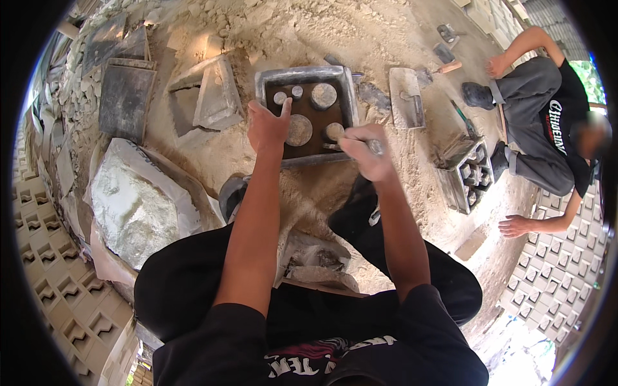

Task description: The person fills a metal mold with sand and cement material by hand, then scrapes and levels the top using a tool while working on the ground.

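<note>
A rectangular grey mould frame [353, 106] lies on the sandy ground in front of me, with brown packed sand inside. Several round grey discs of different sizes sit in that sand, among them a big disc [299, 130] in the middle and another disc [324, 96] at the upper right. My left hand [268, 128] is at the frame's left side, thumb stretched out over the sand and the other fingers partly hidden. Over the lower right corner my right hand [367, 151] is closed round a small metal hand tool, its flat tip close to the small disc [334, 132].
Left lie dark flat boards [127, 100], an angled block [217, 96] and an open sack of pale powder [132, 199]. Right are a trowel on a plate [407, 100], a hammer-like tool [449, 66] and a box of metal pieces [473, 174]. Another person [547, 116] sits at far right.
</note>
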`<state>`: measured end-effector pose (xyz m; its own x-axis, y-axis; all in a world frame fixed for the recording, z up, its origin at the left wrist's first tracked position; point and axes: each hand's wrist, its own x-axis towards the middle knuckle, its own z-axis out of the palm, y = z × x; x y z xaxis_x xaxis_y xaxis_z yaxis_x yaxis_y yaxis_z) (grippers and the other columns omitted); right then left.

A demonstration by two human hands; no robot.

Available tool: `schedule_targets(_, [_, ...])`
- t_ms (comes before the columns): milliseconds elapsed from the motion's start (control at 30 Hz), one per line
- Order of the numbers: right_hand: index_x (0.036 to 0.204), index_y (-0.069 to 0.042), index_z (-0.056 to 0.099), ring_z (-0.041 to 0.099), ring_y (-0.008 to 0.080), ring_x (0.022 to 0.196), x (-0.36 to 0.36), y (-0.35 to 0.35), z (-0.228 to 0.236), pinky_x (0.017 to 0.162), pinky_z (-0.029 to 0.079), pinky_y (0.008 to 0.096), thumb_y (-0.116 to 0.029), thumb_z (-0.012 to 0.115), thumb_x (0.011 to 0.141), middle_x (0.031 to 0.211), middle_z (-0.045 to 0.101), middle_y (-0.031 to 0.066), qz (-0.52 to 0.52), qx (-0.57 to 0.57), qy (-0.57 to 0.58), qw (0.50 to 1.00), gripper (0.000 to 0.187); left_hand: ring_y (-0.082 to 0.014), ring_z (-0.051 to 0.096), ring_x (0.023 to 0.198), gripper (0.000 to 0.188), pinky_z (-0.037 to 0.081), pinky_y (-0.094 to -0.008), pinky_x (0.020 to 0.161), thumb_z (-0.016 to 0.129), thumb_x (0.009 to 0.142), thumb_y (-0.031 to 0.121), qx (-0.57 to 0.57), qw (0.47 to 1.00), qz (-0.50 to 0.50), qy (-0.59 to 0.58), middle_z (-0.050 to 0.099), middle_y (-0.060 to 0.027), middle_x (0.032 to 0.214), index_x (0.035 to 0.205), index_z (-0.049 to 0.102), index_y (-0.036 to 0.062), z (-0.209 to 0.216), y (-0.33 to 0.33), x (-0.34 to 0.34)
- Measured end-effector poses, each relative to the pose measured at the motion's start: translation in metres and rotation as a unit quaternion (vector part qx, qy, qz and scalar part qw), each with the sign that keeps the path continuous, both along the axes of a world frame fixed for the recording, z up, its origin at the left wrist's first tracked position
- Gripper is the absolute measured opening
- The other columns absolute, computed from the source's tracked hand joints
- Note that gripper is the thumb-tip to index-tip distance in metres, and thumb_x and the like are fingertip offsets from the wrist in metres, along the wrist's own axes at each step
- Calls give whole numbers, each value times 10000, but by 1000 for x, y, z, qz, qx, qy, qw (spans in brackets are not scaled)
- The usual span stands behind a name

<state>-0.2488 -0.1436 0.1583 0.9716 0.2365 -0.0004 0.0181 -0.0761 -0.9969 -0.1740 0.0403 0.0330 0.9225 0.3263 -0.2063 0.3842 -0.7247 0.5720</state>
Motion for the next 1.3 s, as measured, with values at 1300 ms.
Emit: schedule_targets(1300, [608,-53,555,384,30,490,66,-10,-16,446,264,231,-174,621,932,553,453,-65,-203,131,-39,970,352,-397,611,998,661,503,-489,818,648,816,575,-3,1000,7,-12,559,-211,1119,1064,414,8,1,-2,-1])
